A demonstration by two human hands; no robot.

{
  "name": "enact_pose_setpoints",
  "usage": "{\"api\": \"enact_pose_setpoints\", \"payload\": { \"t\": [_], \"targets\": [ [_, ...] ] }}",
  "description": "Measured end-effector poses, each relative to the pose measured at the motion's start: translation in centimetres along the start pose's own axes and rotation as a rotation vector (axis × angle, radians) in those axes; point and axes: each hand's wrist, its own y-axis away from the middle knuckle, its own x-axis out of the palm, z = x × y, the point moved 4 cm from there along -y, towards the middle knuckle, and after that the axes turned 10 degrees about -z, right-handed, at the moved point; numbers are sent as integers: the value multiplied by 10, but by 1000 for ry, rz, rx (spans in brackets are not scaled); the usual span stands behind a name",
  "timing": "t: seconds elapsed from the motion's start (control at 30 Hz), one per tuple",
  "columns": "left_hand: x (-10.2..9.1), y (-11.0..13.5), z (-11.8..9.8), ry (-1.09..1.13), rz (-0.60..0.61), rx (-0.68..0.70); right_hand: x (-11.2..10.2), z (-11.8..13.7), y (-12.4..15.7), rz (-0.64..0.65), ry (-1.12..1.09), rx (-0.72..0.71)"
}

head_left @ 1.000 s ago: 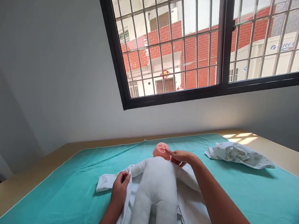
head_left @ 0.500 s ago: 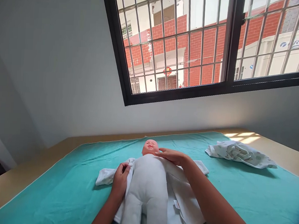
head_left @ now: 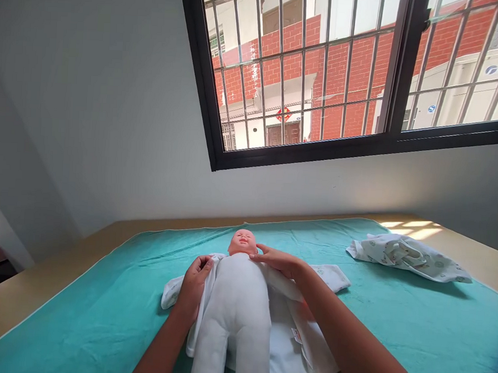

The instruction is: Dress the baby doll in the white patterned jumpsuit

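A baby doll [head_left: 240,297] with a white cloth body and a pink head lies face up, its legs toward me. Beneath it a white baby shirt [head_left: 302,351] is spread open, its sleeves out to both sides and a small tag showing inside. My left hand [head_left: 194,284] pinches the shirt's edge beside the doll's shoulder on the left. Across the doll's other shoulder rests my right hand [head_left: 279,260], fingers stretched out by the neck and thumb lower on the chest. The doll's arm on the left is hidden.
A teal cloth [head_left: 101,301] covers most of the wooden table [head_left: 0,318]. Folded white patterned clothing [head_left: 408,257] lies at the right. Behind the table stand a grey wall [head_left: 110,118] and a barred window with a black frame [head_left: 300,156].
The doll has shifted slightly left in view, along with both hands. My left hand has risen a little with the shirt's edge, and the view has turned slightly.
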Motion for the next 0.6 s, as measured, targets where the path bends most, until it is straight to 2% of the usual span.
{"api": "enact_pose_setpoints", "payload": {
  "t": [0.23, 0.4, 0.6],
  "targets": [
    [-2, -3, 0, 1, 2, -8, -2, 8, 5, 87, -93, -66],
    [3, -5, 0, 34, 58, 1, 4, 2, 3, 67, -4, -48],
    [5, 2, -20, -279, 183, 124, 10, -2, 2, 89, -65, -94]
  ]
}}
